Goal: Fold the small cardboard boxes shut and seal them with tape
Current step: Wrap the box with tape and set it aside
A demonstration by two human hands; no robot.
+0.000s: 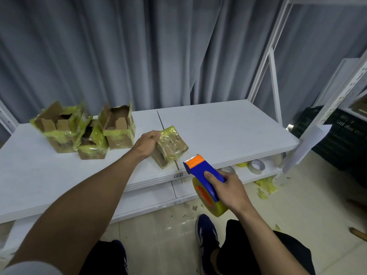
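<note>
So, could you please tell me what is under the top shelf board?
A lower shelf with a white tape roll, a yellow tape roll and a grey tape roll; the top board covers everything further back.

The left hand [148, 142] holds a taped box [172, 148], tipped up on the white shelf [228, 132]. The right hand [228, 187] grips a blue tape gun [193, 169] near the front edge, apart from the box. Three open boxes [117, 128] stand close together on the left. Tape rolls [256, 166] lie on the lower shelf [266, 172].
</note>
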